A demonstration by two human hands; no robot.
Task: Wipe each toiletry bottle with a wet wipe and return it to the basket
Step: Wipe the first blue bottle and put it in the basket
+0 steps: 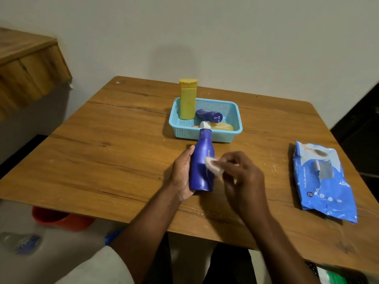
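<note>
My left hand [181, 171] grips a tall blue bottle [200, 173] from its left side, neck pointing away toward the basket. My right hand [242, 173] pinches a folded white wet wipe [213, 166] pressed against the bottle's right side. Behind them a light blue mesh basket [233, 111] holds an upright yellow bottle [187, 99], a small dark blue bottle [209, 115] lying on its side, and a yellow bottle with a white cap [222, 126] lying flat.
A blue wet-wipe pack [324, 181] lies on the wooden table [112, 150] at the right. Below the left table edge are a red bucket [59, 219] and a clear plastic bottle [22, 242]. A wooden shelf [30, 64] juts out at the left.
</note>
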